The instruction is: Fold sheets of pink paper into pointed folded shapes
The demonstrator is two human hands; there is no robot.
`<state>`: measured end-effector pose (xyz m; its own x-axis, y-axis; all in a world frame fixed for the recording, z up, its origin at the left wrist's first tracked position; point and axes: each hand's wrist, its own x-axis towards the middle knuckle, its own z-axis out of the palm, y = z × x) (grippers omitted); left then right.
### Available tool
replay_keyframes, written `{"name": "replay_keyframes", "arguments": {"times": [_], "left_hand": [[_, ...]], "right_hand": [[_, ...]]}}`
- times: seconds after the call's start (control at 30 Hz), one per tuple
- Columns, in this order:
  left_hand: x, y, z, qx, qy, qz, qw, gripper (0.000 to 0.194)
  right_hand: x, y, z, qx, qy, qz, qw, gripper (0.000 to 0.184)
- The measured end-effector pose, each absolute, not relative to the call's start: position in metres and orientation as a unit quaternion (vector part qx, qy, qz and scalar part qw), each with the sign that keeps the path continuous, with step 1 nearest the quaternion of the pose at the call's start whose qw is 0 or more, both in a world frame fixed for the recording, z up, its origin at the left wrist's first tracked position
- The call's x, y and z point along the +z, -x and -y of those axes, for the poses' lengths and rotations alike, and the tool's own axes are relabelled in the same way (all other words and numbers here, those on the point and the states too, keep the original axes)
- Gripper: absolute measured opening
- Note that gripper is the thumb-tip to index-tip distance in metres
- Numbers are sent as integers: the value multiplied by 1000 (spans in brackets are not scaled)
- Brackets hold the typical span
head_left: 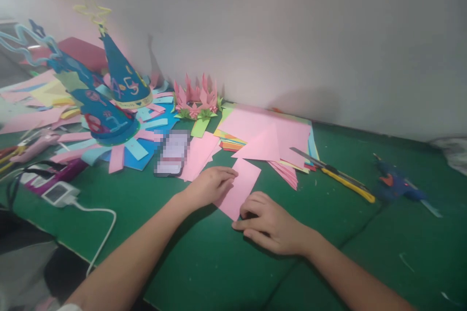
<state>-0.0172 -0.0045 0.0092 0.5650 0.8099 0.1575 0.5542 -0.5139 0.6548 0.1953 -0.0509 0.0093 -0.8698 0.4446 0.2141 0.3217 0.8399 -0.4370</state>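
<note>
A small pink paper sheet (243,180) lies slantwise on the green table. My left hand (207,187) is at its left edge, fingers together and reaching over the paper. At the lower right corner, the bent fingers of my right hand (272,226) close on the sheet's edge; the exact contact is partly hidden. Just behind it are a pink paper triangle (260,145) and a fanned stack of folded pink pieces (286,175). More pink sheets (200,153) lie left of the sheet, beside a phone (170,155).
A yellow box cutter (339,182) with its blade out and a blue glue gun (399,182) lie to the right. Decorated blue cone hats (122,73), a pink paper crown (197,97) and coloured paper stand at the back left. A white charger cable (109,218) hangs over the front edge.
</note>
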Motion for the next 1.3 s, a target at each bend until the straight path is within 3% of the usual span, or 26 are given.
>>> {"name": "replay_keyframes", "arguments": {"times": [0.27, 0.53, 0.7, 0.9, 1.13, 1.3], "left_hand": [[1, 13, 0, 325, -800, -421, 279, 20], [-6, 12, -2, 400, -766, -440, 242, 18], [-11, 15, -2, 317, -829, -415, 201, 40], [-7, 11, 2, 233, -851, -428, 195, 35], [-4, 9, 5, 181, -861, -441, 178, 39], [-5, 9, 5, 182, -868, -431, 170, 29]], "right_hand": [[-6, -204, 35, 122, 408, 864, 269, 30], [-5, -207, 33, 119, 361, 912, 152, 40], [4, -206, 34, 178, 309, 929, 97, 42], [10, -206, 35, 209, 319, 919, 100, 30], [10, -205, 32, 232, 306, 921, 68, 66], [5, -202, 31, 242, 341, 904, 88, 47]]}}
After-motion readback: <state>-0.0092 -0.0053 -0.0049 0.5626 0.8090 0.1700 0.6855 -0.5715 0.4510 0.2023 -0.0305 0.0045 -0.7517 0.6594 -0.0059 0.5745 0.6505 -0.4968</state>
